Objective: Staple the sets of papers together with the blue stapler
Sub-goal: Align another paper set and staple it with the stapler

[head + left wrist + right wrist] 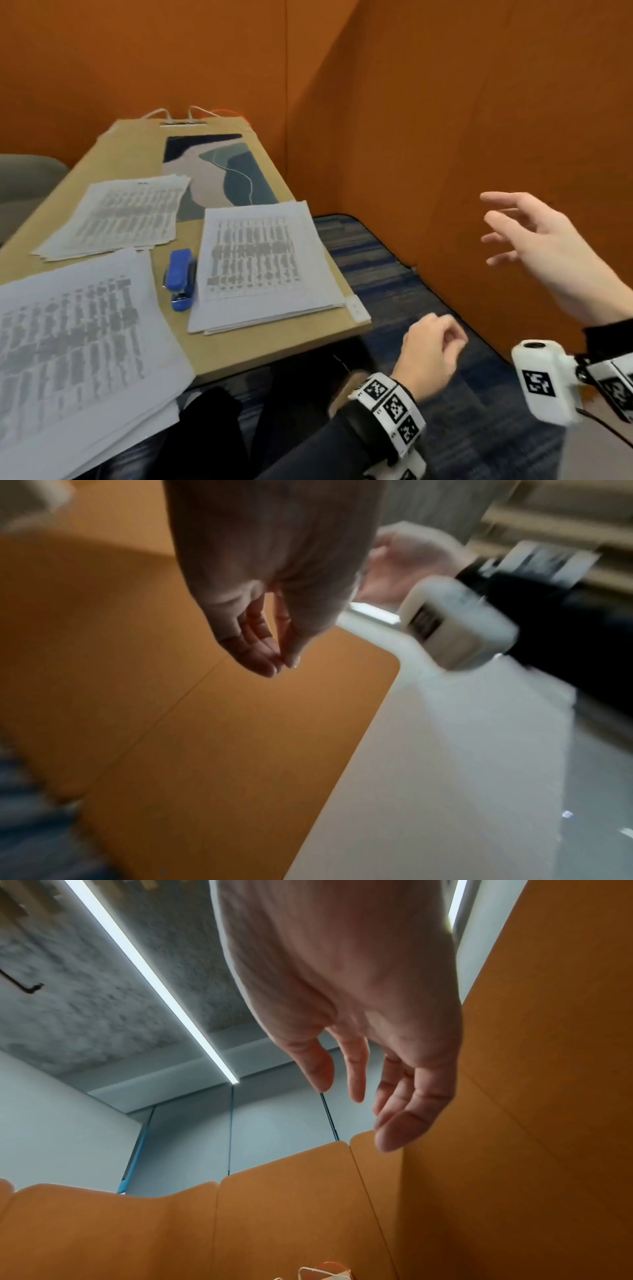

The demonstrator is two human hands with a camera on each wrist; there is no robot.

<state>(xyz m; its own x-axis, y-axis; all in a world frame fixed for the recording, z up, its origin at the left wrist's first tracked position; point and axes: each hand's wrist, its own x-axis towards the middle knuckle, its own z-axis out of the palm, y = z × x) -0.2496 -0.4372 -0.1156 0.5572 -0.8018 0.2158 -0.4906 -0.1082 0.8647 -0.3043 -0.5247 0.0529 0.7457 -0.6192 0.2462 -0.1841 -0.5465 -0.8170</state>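
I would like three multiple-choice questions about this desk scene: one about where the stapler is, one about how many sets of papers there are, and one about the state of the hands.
1. Where does the blue stapler lie?
A. on the table between paper sets
B. in the right hand
C. on the carpet

2. How many sets of papers show on the table?
A. one
B. three
C. five

3. What do the hands hold?
A. both hold nothing
B. the left holds paper
C. the right holds the stapler

Answers:
1 A, it rests on the wood beside the right paper set.
2 B, far, near-left and right stacks.
3 A, the left hand and the right hand are off the table, with nothing in them.
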